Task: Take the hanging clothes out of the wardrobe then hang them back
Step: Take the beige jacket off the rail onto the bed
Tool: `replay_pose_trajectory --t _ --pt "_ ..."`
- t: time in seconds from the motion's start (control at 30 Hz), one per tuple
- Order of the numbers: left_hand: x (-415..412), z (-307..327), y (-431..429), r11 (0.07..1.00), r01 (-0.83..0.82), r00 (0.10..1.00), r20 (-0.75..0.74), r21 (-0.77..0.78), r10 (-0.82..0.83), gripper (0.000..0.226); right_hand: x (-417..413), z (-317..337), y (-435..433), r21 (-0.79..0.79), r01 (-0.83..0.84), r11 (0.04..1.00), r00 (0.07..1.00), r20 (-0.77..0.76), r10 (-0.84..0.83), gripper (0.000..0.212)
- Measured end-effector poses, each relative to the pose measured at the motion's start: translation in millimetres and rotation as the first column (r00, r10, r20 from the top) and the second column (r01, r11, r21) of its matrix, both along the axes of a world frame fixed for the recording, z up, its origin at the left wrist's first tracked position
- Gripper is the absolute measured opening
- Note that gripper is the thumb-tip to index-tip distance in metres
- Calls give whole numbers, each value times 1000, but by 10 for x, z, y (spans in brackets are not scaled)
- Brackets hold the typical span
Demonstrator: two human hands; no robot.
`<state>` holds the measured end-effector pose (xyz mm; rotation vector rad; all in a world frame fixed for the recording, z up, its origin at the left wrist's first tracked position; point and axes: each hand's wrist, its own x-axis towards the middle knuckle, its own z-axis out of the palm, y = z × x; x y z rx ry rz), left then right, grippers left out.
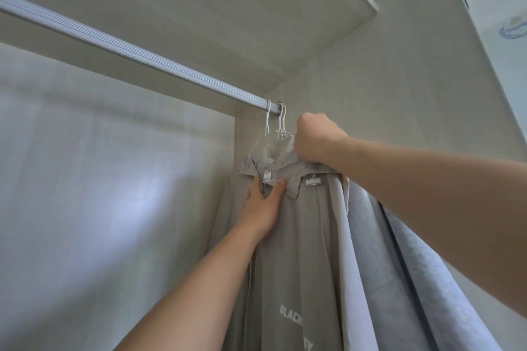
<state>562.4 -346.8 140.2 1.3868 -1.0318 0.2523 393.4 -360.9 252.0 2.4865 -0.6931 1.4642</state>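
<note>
Your left forearm rises from the lower edge and your right forearm crosses in from the right; both reach up to the clothes at the right end of the rail (128, 51).

Left hand (263, 205): back toward the camera, palm laid on the chest of the grey jacket (285, 265) just below its collar. The thumb and one finger are straight and press the cloth on either side of the zip. The remaining fingers are hidden by a fold. No grasp is evident.

Right hand (316, 137): closed in a tight fist, knuckles up. It grips the white hangers (281, 125) at their necks, just under the hooks, with the top of the jacket's hood bunched against its underside. The three hooks sit over the rail.

Grey jacket: hanging, front toward you, directly beneath the right fist and under the left palm. White lettering shows low on its front.

A pale blue garment (399, 279) hangs touching the jacket's right side, passing under your right forearm, next to the wardrobe side panel (370, 94).
</note>
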Motion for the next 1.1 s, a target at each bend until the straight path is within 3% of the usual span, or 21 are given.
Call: replay_pose_trajectory --t 0.37,0.6,0.87,1.1 --pt "-72 133 335 972 -229 967 101 -47 233 88 -31 20 -26 -94 -83 992 987 133 95 10" --pt "-321 36 567 856 -461 824 245 -233 510 83 -537 -448 -165 -200 -139 970 976 139 169 17" --pt "-987 -162 561 803 -468 696 407 -368 592 63 -1744 -1081 -229 -298 -84 951 984 124 126 14" --pt "-1993 -321 301 842 -364 673 512 -399 534 28 -3110 -1438 -317 -285 34 958 990 141 7 15"
